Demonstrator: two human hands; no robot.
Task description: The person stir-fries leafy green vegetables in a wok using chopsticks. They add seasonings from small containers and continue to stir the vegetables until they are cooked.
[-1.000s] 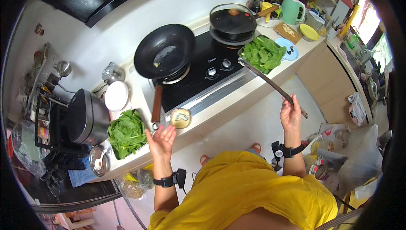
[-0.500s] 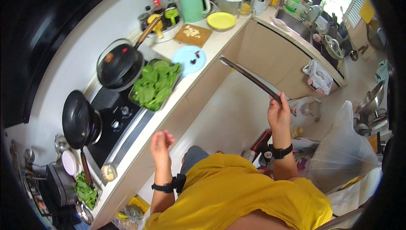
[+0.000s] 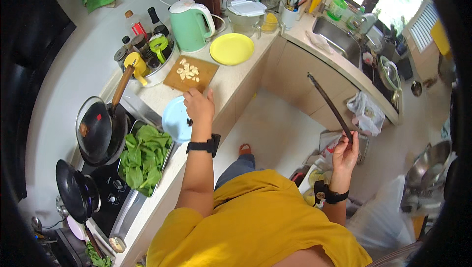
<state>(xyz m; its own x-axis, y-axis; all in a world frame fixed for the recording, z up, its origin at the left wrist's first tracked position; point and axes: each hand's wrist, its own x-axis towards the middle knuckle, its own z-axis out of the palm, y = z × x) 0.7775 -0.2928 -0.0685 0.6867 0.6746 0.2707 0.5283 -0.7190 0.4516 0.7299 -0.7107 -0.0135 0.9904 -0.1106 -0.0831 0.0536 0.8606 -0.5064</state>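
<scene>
My left hand (image 3: 198,107) reaches over the light blue plate (image 3: 172,119) and the near edge of a wooden cutting board (image 3: 209,74). Its thumb and fingers are apart, and no object shows in them. A small dark piece (image 3: 189,122) lies on the plate beside the wrist; the hand covers part of the plate. Peeled garlic cloves (image 3: 188,71) are on the board just beyond the fingertips. Out over the floor at the right, my right hand (image 3: 345,151) is closed around one end of a long thin dark utensil (image 3: 328,101), which points up and left.
A tray of leafy greens (image 3: 146,159) stands by the stove (image 3: 105,188). A lidded wok (image 3: 101,129) and a black pan (image 3: 73,191) are along the wall. Behind the board are a yellow plate (image 3: 232,49), a green kettle (image 3: 189,25) and bottles. The sink (image 3: 339,40) is far right.
My left hand has gone from in front of the counter up to the blue plate and board. My right hand has shifted right and slightly down, still holding the utensil. The view has turned.
</scene>
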